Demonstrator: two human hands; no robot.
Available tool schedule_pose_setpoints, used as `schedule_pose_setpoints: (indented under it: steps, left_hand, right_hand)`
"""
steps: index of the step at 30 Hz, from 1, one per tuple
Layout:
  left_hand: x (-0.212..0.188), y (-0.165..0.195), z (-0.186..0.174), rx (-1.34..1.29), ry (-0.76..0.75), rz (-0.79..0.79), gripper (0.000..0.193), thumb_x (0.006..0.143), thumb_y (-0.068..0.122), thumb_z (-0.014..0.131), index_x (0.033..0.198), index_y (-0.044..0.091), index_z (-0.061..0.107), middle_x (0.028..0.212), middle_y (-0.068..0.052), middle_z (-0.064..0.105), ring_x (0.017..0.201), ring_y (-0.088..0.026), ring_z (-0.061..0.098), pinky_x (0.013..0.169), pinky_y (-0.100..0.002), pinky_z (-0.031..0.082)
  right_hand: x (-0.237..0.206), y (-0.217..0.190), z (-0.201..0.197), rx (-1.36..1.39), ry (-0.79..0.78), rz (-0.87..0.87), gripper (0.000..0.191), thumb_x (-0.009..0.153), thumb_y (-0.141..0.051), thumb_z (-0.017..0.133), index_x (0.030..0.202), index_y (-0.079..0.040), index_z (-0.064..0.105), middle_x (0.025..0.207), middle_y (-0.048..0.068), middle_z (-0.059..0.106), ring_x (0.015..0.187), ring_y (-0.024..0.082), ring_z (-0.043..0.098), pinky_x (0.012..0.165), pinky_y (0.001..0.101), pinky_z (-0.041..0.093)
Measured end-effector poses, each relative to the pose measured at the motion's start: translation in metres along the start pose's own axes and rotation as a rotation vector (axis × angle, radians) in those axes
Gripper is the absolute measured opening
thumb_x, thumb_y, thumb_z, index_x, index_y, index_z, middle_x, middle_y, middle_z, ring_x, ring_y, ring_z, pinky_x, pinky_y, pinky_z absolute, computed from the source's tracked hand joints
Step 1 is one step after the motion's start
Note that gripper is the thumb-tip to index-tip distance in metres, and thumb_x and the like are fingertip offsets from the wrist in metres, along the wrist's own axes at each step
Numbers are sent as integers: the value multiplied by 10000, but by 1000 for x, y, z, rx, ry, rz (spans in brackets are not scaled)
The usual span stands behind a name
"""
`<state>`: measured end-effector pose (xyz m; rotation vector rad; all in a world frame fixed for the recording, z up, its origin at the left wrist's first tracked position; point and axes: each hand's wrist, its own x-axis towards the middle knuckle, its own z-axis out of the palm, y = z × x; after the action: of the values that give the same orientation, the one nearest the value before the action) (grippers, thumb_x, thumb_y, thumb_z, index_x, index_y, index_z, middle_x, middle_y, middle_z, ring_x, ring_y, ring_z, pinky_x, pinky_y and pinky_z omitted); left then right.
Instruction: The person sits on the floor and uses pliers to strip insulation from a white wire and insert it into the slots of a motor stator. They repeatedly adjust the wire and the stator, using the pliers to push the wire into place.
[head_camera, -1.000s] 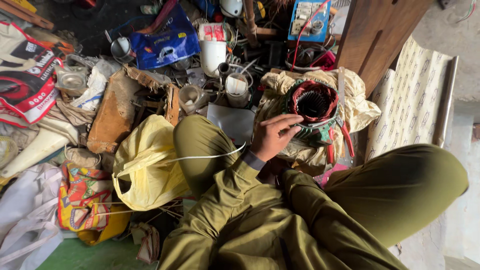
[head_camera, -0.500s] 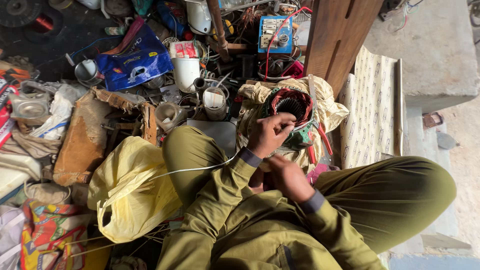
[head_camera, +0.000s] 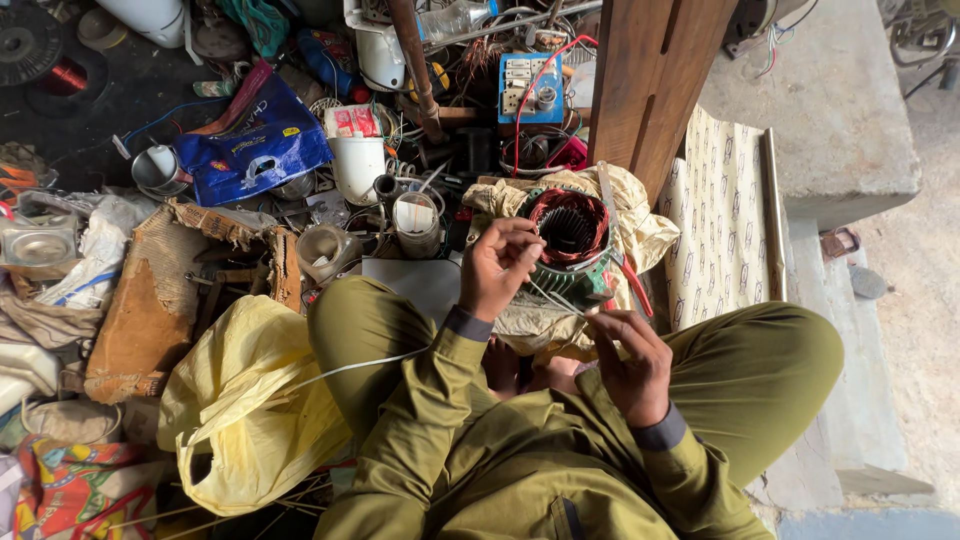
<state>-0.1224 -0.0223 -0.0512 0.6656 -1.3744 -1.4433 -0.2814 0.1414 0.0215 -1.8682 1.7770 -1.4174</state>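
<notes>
A round motor (head_camera: 568, 240) with red wire coils is seen in the middle, lying on a crumpled tan cloth (head_camera: 640, 225) on the floor. This motor is used here as the landmark.

The left hand (head_camera: 500, 268) is held at the left rim of the motor. Its fingers (head_camera: 522, 232) are curled and pinched together at the coils, touching them. What is pinched there is too small to be made out.

The right hand (head_camera: 628, 362) is held just below the motor. Its fingers (head_camera: 610, 320) are closed on a thin strip (head_camera: 560, 300). The strip is stretched from this hand up to the motor's lower edge.

Both arms are covered by olive sleeves, and olive trousers are worn on the crossed legs below the motor.

A yellow bag (head_camera: 245, 400) is seen far to the lower left of the motor, beside the left knee. A white cup (head_camera: 416, 222) is stood just left of the motor. A white jug (head_camera: 358, 165) is seen further up and left, and a blue bag (head_camera: 252, 150) is laid beyond it. A blue switch box (head_camera: 530, 88) with a red wire is seen above the motor. A brown wooden plank (head_camera: 650, 80) is stood to the upper right. A patterned mat (head_camera: 725, 215) is laid to the right of the motor.
</notes>
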Motion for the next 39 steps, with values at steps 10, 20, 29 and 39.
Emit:
schedule_pose_setpoints:
  steps: [10, 20, 29, 39]
  left_hand:
    - [-3, 33, -17, 354, -445, -45, 292, 871, 169, 823, 1148, 101, 757, 979, -52, 808, 829, -104, 757, 719, -253, 604]
    - [-4, 11, -8, 719, -267, 389, 243, 870, -19, 736, 1058, 118, 808, 1021, -46, 787, 882, -201, 738, 759, -324, 609]
    - [-14, 15, 11, 935, -20, 488, 331, 848, -43, 718, 1143, 104, 742, 1106, -37, 693, 980, -250, 680, 848, -376, 583]
    - [-12, 13, 37, 804, 99, 307, 119, 968, 146, 741, 1081, 117, 715, 1022, -40, 752, 892, -257, 704, 783, -359, 569]
  right_hand:
    - [17, 5, 18, 121, 72, -150, 201, 876, 84, 711, 1064, 16, 688, 1067, 150, 711, 983, 264, 725, 845, 332, 571]
    - [24, 15, 22, 74, 40, 124, 224, 935, 100, 686, 1154, 52, 671, 1117, 134, 672, 875, 152, 745, 766, 255, 596]
    - [36, 2, 26, -156, 18, 97, 165, 881, 16, 780, 1039, -22, 747, 964, 110, 734, 778, 203, 732, 683, 288, 566]
    - [40, 7, 22, -221, 119, -78, 189, 891, 32, 777, 1068, -23, 740, 1054, 129, 750, 878, 261, 753, 751, 319, 579]
